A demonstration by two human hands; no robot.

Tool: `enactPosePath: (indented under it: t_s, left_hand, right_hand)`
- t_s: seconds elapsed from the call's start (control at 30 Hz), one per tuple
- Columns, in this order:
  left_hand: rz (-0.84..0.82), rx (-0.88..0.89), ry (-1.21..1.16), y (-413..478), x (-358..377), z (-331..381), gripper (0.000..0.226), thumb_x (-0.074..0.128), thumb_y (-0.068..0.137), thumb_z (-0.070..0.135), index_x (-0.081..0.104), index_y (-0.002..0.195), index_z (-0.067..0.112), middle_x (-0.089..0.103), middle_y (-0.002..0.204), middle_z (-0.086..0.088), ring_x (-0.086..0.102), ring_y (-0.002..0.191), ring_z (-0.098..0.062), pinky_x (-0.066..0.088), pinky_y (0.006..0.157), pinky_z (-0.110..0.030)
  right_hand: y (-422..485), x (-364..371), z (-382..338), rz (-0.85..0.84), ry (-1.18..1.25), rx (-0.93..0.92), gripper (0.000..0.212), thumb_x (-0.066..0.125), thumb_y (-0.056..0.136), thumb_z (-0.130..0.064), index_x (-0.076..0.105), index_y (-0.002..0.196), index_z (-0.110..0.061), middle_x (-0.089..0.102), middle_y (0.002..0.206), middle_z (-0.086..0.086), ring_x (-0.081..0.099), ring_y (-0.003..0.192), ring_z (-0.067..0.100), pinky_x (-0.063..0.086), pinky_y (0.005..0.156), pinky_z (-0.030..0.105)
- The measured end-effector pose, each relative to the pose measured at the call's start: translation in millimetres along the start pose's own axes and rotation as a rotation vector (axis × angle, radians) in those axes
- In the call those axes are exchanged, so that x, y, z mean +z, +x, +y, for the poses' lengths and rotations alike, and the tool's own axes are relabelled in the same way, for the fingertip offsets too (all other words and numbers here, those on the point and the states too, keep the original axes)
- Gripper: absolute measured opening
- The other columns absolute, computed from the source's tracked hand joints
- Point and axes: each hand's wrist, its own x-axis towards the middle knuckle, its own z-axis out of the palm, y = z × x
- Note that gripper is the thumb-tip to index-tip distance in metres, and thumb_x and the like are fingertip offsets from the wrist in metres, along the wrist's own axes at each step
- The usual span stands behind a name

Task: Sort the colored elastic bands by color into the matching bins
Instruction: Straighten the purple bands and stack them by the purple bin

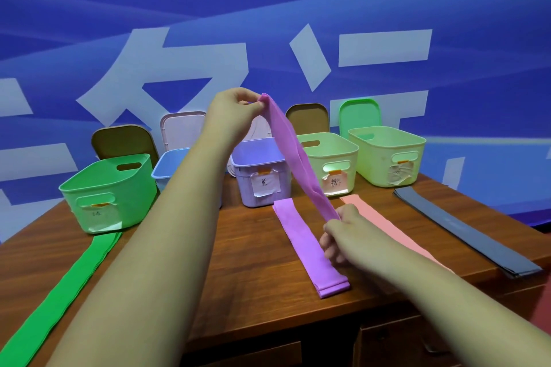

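Note:
My left hand point(235, 112) pinches the top end of a purple elastic band point(293, 147), raised above the purple bin point(259, 176). The band's lower end is gripped by my right hand point(346, 235), low over the table, so the band stretches slanting between both hands. Under my right hand lies a flat stack of purple bands point(301, 244). A stack of green bands point(59, 295) runs to the lower left, pink bands point(384, 223) lie right of the purple stack, and dark grey bands point(465, 229) lie at the far right.
Five open bins line the back of the wooden table point(244, 277): a green bin point(107, 191), a blue bin point(167, 170) behind my left arm, the purple one, and two pale green bins point(331, 161) point(387, 152). Lids lean on the wall behind.

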Motion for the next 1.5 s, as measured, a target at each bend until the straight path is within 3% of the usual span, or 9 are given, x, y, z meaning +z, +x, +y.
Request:
enactPosePath:
  t_s: [0.1,0.23,0.33,0.47,0.73,1.07,1.2,1.33,1.5]
  left_hand:
    - [0.058,0.015,0.095,2,3,-5,0.012,0.072,0.091,0.035,0.079,0.095,0.027,0.076,0.09,0.006,0.065,0.076,-0.012,0.056,0.075,-0.035]
    - [0.047,0.008,0.129,0,8,-7,0.015,0.067,0.091,0.027,0.081,0.096,0.024,0.07,0.077,0.013,0.062,0.072,-0.012,0.054,0.07,-0.034]
    - [0.05,0.006,0.14,-1,10,-7,0.019,0.064,0.091,0.023,0.082,0.097,0.024,0.071,0.079,0.011,0.066,0.074,-0.017,0.053,0.071,-0.032]
    - [0.037,0.007,0.141,1,11,-7,0.021,0.064,0.088,0.025,0.083,0.095,0.024,0.078,0.089,0.007,0.074,0.089,-0.021,0.063,0.086,-0.043]
    - [0.046,0.1,0.295,2,28,-20,0.022,0.063,0.096,0.017,0.083,0.104,0.018,0.077,0.103,0.004,0.066,0.088,-0.017,0.048,0.073,-0.026]
    - [-0.005,0.054,0.385,1,56,-57,0.021,0.064,0.1,0.021,0.08,0.112,0.014,0.077,0.106,-0.006,0.067,0.086,-0.023,0.05,0.067,-0.026]
    - [-0.078,0.048,0.509,-7,73,-69,0.024,0.058,0.095,0.008,0.081,0.103,0.009,0.077,0.099,-0.013,0.071,0.094,-0.034,0.06,0.085,-0.041]
    - [-0.144,0.031,0.611,-15,93,-83,0.028,0.054,0.091,-0.001,0.08,0.096,0.008,0.075,0.096,-0.012,0.067,0.098,-0.035,0.049,0.077,-0.035]
    - [-0.146,0.028,0.607,-24,107,-106,0.028,0.055,0.086,0.0,0.081,0.089,0.01,0.074,0.087,-0.012,0.064,0.087,-0.033,0.05,0.072,-0.031]
  right_hand:
    - [-5,-4,0,0.039,-0.205,-0.085,0.02,0.045,0.102,-0.041,0.058,0.106,-0.026,0.072,0.098,0.002,0.069,0.092,0.024,0.055,0.082,0.046]
    - [-8,-11,-3,0.08,-0.305,-0.147,0.022,0.056,0.1,-0.036,0.07,0.095,-0.021,0.069,0.095,0.002,0.064,0.086,0.019,0.045,0.067,0.032]
    - [-6,-13,1,0.048,-0.135,-0.073,0.019,0.062,0.095,-0.034,0.076,0.096,-0.022,0.077,0.083,-0.001,0.076,0.079,0.024,0.063,0.081,0.047]
    - [-3,-14,5,0.002,-0.049,-0.091,0.014,0.066,0.092,-0.027,0.074,0.103,-0.024,0.081,0.087,-0.001,0.079,0.076,0.026,0.062,0.085,0.059]
    - [-3,-14,7,-0.038,-0.009,-0.018,0.02,0.054,0.102,-0.027,0.072,0.108,-0.032,0.073,0.073,0.002,0.062,0.06,0.017,0.054,0.06,0.032]
    - [-17,-22,2,-0.081,-0.311,-0.019,0.034,0.048,0.106,-0.031,0.058,0.137,-0.039,0.071,0.081,-0.002,0.062,0.062,0.012,0.051,0.058,0.028]
    - [-23,-21,-3,-0.106,-0.365,0.005,0.031,0.046,0.105,-0.024,0.062,0.13,-0.034,0.072,0.084,-0.001,0.06,0.06,0.011,0.048,0.057,0.025]
    - [-25,-21,-7,-0.122,-0.377,0.075,0.031,0.047,0.102,-0.019,0.066,0.125,-0.027,0.073,0.082,0.003,0.06,0.059,0.016,0.047,0.053,0.024]
    - [-23,-16,-6,-0.154,-0.43,0.133,0.042,0.05,0.102,-0.021,0.055,0.144,-0.025,0.077,0.084,0.002,0.068,0.059,0.017,0.056,0.06,0.028]
